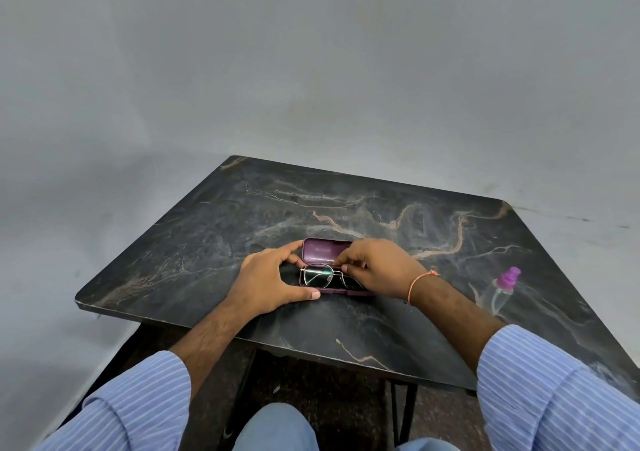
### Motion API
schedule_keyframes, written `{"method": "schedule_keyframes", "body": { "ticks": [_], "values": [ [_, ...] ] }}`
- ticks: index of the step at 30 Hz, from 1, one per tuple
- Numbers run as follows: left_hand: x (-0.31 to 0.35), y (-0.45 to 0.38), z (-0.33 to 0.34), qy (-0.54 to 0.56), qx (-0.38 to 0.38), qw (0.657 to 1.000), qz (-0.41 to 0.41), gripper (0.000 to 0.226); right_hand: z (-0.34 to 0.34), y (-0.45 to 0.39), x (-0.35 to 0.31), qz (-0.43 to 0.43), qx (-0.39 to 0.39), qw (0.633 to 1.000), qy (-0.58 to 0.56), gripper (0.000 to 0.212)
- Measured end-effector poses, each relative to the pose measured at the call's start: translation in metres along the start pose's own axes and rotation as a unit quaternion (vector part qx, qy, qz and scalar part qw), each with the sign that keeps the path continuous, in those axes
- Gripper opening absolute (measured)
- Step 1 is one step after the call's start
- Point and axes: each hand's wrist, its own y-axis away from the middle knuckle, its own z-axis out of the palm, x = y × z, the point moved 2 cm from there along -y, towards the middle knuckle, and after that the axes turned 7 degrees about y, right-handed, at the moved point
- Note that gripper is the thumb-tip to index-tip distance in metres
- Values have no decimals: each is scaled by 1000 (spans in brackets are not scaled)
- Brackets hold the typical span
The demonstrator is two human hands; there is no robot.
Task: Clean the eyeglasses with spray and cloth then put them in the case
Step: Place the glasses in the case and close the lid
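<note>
A purple eyeglass case [320, 250] lies open in the middle of the dark marble table [207, 236], its lid raised at the back. Thin metal-framed eyeglasses [317, 275] rest folded in the case's lower half. My left hand [266, 279] cups the case's left end, thumb at the front edge and forefinger at the lid. My right hand [375, 265] covers the right half of the case, its fingertips pinching the glasses' frame near the bridge. The right lens is hidden under this hand. A clear spray bottle [503, 289] with a purple cap lies on its side at the right. No cloth is visible.
The table's near edge [346, 353] runs just in front of my forearms. Black metal legs [405, 412] stand below it. A grey wall rises behind the table. My knees in blue trousers show at the bottom.
</note>
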Motion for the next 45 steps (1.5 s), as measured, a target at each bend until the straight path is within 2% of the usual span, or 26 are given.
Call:
{"method": "schedule_keyframes", "body": {
  "ticks": [8, 14, 18, 23, 26, 31, 36, 41, 45],
  "values": [
    [1, 1, 0, 4, 1, 1000, 4, 117, 6, 11, -1, -2, 37, 999, 15, 26],
    [5, 2, 0, 7, -3, 1000, 12, 112, 7, 17, 0, -1, 34, 999, 31, 30],
    [6, 4, -1, 9, -2, 1000, 16, 110, 7, 20, 1, 5, 28, 998, 50, 40],
    [7, 4, -2, 14, 1, 1000, 16, 109, -6, 31, 6, 15, 108, 993, 55, 36],
    [7, 5, -2, 13, 4, 1000, 14, 105, -10, 38, 20, 65, 143, 987, 32, 36],
    [9, 5, -1, 12, 7, 1000, 7, 93, 0, 42, 27, 116, 76, 989, -53, 45],
    [8, 7, -1, 17, 20, 999, 20, 74, 13, 50, 18, 115, 100, 982, -116, 28],
    [7, 7, 1, 4, 26, 999, 33, 65, 27, 63, 8, 90, 127, 979, -130, 38],
    [9, 10, 0, 16, 30, 999, 37, 55, 37, 69, 7, 82, 149, 975, -144, 37]
  ]
}}
